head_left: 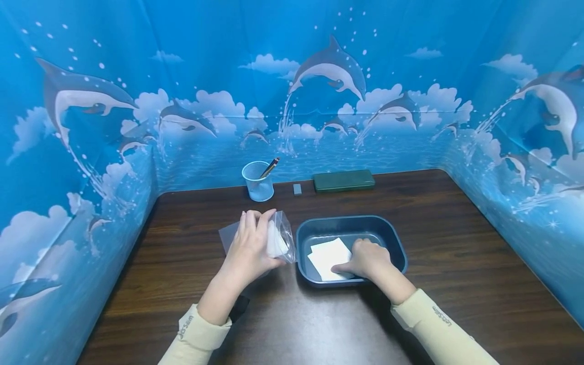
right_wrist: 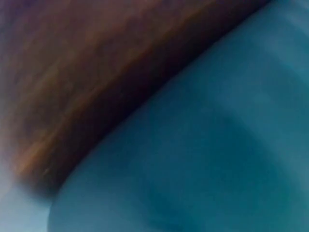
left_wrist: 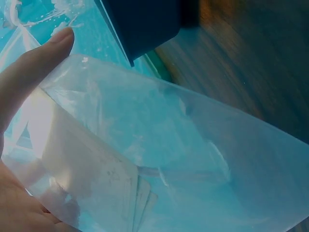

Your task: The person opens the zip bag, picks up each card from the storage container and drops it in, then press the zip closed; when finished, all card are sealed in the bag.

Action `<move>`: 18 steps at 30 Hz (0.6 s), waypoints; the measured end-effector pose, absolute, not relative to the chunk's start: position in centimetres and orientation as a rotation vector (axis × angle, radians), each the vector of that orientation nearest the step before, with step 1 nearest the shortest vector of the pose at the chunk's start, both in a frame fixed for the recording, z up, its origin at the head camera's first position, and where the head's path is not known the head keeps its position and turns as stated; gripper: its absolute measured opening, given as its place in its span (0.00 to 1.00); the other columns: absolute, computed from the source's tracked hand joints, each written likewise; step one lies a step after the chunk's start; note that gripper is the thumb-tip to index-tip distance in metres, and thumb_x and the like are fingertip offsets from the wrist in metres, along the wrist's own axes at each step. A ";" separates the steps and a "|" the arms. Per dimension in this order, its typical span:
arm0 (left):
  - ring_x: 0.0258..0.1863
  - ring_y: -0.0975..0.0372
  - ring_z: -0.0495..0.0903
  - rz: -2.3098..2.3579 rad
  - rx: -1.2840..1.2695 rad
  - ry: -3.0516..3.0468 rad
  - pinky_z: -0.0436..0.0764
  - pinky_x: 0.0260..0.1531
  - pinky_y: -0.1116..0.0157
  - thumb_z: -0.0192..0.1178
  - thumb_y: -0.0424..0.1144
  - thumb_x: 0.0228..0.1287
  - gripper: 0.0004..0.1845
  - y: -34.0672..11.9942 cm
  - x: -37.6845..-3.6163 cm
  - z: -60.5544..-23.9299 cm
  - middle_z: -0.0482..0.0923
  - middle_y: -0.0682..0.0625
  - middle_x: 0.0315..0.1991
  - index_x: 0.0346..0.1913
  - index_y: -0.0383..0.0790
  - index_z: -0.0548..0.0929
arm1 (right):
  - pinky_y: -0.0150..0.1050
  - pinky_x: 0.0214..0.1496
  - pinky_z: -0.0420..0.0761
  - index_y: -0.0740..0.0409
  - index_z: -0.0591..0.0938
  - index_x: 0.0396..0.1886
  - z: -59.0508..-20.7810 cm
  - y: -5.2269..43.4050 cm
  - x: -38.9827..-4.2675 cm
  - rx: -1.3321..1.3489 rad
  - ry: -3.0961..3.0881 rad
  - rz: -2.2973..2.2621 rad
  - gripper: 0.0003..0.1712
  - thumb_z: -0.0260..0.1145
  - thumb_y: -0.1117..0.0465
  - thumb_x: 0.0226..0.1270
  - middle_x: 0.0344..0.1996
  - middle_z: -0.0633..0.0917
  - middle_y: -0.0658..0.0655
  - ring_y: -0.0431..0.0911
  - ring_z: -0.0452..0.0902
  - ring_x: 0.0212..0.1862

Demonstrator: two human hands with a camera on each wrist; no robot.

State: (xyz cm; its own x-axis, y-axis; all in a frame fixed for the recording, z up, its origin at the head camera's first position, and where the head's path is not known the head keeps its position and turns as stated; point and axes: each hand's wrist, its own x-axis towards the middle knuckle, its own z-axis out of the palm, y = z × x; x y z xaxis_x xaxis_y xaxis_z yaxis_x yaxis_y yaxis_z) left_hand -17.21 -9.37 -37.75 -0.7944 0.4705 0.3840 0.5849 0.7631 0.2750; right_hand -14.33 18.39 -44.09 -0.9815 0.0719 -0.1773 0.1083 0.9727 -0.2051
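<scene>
A clear plastic bag [head_left: 279, 238] is held up off the table [head_left: 456, 263] by the left hand [head_left: 250, 248], the fingers curled round its edge; white sheets are already seen inside it (the left wrist view shows several, stacked and slightly fanned). In the dark blue tray [head_left: 396, 243] just beside it, white paper squares [head_left: 329, 257] are still lying, and the right hand [head_left: 367, 259] is lowered onto them with knuckles bent — whether a sheet is actually pinched cannot be told, since the fingertips are hidden and the right wrist view is only blur. So the bagging is judged partly done: some sheets are in, at least a couple are left.

The tray's raised rim stands between the paper and the bag, and the bag's mouth is held close to that rim. Open table is left to the right and toward the person; at the back, well apart, a plastic cup [head_left: 258, 183] with a pencil [head_left: 270, 167], a small eraser [head_left: 297, 189] and a green case [head_left: 343, 180] are set against the dolphin-printed backdrop [head_left: 137, 76].
</scene>
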 end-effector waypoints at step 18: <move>0.55 0.49 0.65 -0.542 -0.800 -2.684 0.56 0.66 0.47 0.85 0.50 0.25 0.63 -9.3 -17.3 -38.0 0.64 0.39 0.53 0.69 0.39 0.61 | 0.38 0.23 0.71 0.58 0.79 0.30 -43.0 20.3 -14.2 0.019 2.782 -0.896 0.14 0.62 0.52 0.70 0.17 0.74 0.53 0.45 0.72 0.20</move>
